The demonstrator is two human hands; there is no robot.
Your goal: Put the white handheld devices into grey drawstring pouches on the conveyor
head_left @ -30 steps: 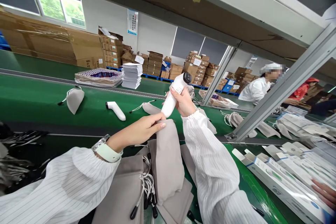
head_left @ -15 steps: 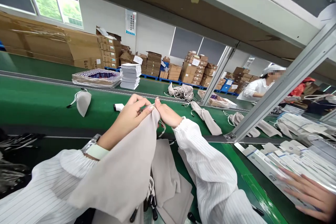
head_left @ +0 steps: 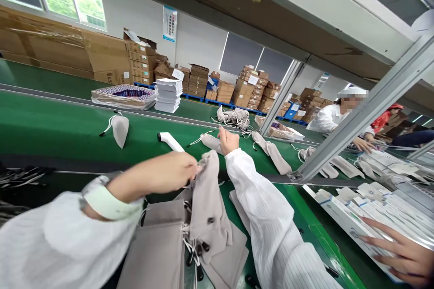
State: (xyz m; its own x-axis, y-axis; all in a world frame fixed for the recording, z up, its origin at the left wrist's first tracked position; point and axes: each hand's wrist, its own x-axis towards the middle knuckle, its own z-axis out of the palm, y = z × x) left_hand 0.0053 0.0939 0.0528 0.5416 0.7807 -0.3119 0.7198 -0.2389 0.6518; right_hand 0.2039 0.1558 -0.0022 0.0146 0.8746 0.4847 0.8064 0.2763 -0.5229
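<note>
Head view, and my left hand (head_left: 169,172) is pinched shut on the top edge of a grey drawstring pouch (head_left: 208,203), which hangs down over the heap of empty pouches (head_left: 159,248) lying near me. My right hand (head_left: 228,141) is stretched out ahead, fingers closed on the end of another grey pouch (head_left: 210,142) lying on the green conveyor surface (head_left: 50,126); just how firm that grip is, I cannot tell. Just left of it a white thermometer (head_left: 170,141) lies loose on the surface, touching nothing. Further left sits a single pouch (head_left: 120,128) with its cord trailing. Right of my right hand two more filled pouches (head_left: 273,156) lie side by side, and beyond them a tangle of cords and pouches (head_left: 233,117). At the far edge of the surface stand a stack of white booklets (head_left: 168,95) and a wrapped tray (head_left: 124,96). Off to my right, white cartons (head_left: 352,221) are lined up, with another person's hand (head_left: 402,253) resting on them. A co-worker in white (head_left: 334,117) works further down the line, past a slanted metal post (head_left: 359,113).
</note>
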